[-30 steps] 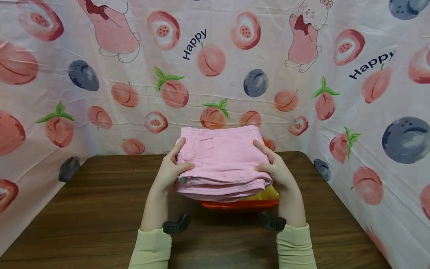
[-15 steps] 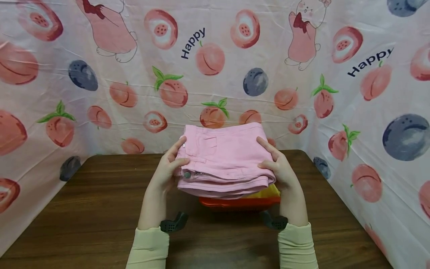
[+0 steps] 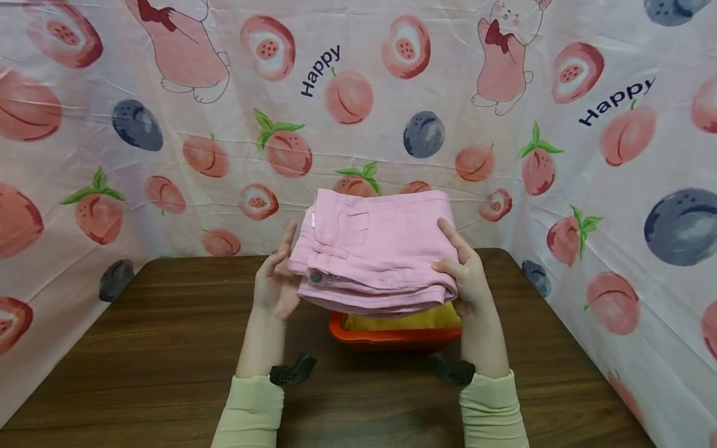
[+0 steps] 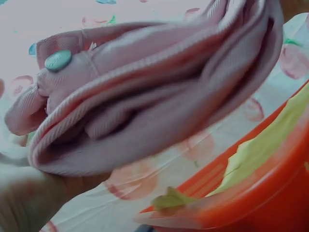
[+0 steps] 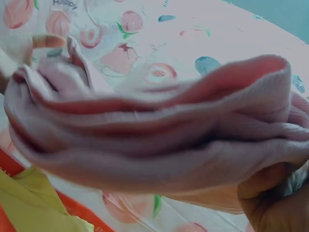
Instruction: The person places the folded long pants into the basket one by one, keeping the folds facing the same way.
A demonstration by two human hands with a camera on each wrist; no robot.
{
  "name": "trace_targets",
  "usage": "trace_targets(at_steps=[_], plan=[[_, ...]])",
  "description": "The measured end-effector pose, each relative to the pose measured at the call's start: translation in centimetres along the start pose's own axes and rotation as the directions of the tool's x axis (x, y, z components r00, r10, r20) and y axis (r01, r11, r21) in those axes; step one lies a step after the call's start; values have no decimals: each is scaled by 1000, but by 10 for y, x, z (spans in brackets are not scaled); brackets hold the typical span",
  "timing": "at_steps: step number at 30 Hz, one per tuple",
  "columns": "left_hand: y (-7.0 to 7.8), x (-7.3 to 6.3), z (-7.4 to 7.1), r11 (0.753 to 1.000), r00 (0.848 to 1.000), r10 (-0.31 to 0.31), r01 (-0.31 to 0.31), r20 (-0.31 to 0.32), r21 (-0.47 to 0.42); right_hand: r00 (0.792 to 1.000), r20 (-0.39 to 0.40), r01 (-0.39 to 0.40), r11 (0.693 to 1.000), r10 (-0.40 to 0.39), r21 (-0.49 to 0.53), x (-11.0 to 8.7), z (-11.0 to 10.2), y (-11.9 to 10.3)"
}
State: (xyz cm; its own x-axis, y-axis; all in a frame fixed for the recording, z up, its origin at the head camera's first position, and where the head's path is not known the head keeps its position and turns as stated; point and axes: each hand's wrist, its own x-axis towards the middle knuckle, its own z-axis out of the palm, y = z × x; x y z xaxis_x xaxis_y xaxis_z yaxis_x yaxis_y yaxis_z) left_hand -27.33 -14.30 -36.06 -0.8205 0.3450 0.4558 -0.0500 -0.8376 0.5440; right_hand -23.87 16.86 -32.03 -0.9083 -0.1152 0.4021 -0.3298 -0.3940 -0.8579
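Observation:
Folded pink trousers (image 3: 386, 239), with a pocket, a metal button and several stacked layers, are held up in the head view. My right hand (image 3: 469, 277) grips their right side, thumb on top and fingers round the edge. At the left side my left hand (image 3: 276, 287) is open, its fingers fairly straight and its palm against or close beside the waistband end. In the left wrist view the trousers' button (image 4: 58, 60) and the layered folds show clearly. The right wrist view has the right fingers (image 5: 265, 186) under the folded bundle.
Behind and below the trousers, an orange basket (image 3: 392, 338) with yellow cloth (image 3: 414, 318) in it stands on the dark wooden table (image 3: 168, 348). A fruit-print curtain (image 3: 347, 149) encloses the table's back and sides.
The trousers have risen and tilted, showing more of the basket and yellow cloth. My left hand has loosened its grip, its fingers straightening; the right hand keeps hold.

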Motion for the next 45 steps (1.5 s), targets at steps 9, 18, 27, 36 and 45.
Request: trace_targets(at_steps=[9, 18, 27, 36, 45], plan=[[-5, -2, -3, 993, 995, -62, 70, 81, -98, 995, -83, 53, 998, -49, 44, -8, 12, -1], [2, -5, 12, 974, 991, 25, -54, -133, -221, 988, -130, 88, 996, -89, -11, -10, 22, 1], [-12, 4, 21, 963, 965, 158, -198, -212, -185, 963, -194, 176, 982, -187, -69, -12, 39, 9], [-30, 6, 28, 930, 915, 364, -369, -173, 4, 931, -226, 270, 957, -288, -109, -14, 55, 16], [-43, 7, 34, 825, 886, 462, -408, -50, 390, 906, -191, 340, 917, -379, -207, -16, 68, 28]])
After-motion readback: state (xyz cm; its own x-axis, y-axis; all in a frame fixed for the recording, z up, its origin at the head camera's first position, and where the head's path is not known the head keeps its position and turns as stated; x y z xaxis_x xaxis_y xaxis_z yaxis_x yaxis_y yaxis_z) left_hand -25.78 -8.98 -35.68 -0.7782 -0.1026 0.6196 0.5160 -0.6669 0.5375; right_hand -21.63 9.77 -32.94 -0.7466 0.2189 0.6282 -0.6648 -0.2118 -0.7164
